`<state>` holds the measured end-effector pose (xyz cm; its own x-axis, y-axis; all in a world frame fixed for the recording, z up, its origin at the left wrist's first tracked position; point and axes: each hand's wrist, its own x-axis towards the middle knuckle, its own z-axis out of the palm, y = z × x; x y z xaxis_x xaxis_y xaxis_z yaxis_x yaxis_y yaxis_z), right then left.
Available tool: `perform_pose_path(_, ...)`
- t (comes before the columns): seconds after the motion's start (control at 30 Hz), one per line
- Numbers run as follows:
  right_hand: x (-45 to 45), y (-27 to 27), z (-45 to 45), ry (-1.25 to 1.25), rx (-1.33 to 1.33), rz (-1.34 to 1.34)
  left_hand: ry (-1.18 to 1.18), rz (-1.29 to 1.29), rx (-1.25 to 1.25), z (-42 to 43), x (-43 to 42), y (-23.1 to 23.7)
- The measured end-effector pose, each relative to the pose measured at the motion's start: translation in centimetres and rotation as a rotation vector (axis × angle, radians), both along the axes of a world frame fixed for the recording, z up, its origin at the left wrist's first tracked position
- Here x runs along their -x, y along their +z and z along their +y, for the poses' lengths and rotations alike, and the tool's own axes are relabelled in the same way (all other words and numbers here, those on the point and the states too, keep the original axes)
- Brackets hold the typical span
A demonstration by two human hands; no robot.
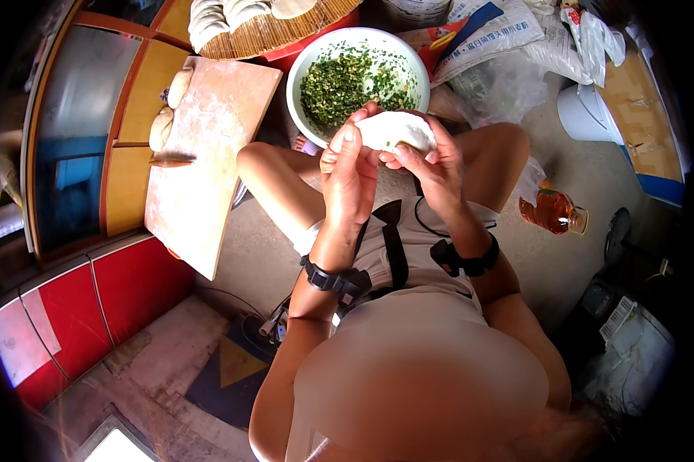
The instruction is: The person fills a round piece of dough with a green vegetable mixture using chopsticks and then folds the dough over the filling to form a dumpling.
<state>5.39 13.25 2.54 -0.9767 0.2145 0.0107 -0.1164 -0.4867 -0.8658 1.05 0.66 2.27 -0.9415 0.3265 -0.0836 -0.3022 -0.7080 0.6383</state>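
A white half-moon dough dumpling (396, 131) is held up between my two hands, its edge folded over. My left hand (351, 167) grips its left end with thumb and fingers. At the right end, my right hand (433, 159) has its thumb against the near edge and its fingers behind. A small green fleck shows on the dough. Just beyond my hands stands a large white bowl (296, 92) with chopped green filling (341, 81) in it; my hands hide part of its near rim.
To the left lies a floured wooden board (208, 144) with dough pieces (162, 128) and a rolling pin (172, 163) at its far edge. Shaped dumplings (246, 10) rest on a reed mat (277, 32). A printed flour bag (491, 37), white bucket (580, 115) and oil bottle (549, 211) are on the right.
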Motion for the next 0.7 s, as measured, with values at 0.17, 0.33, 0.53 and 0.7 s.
perform_pose_path(0.17, 0.0, -0.8, -0.1, -0.056, 0.071, -0.010, 0.022, -0.071, -0.035, 0.9, -0.2, 0.7)
perform_pose_path(0.33, 0.0, -0.5, -0.3, -0.051, 0.082, -0.029, -0.030, -0.026, -0.044, 0.4, -0.2, -0.5)
perform_pose_path(0.53, -0.1, -0.6, -0.3, -0.026, 0.116, -0.034, 0.017, -0.055, -0.029, 0.8, -0.3, -0.2)
perform_pose_path(0.7, 0.0, -0.4, -0.4, 0.003, 0.060, -0.001, 0.047, 0.010, 0.032, 0.6, -0.1, 0.0)
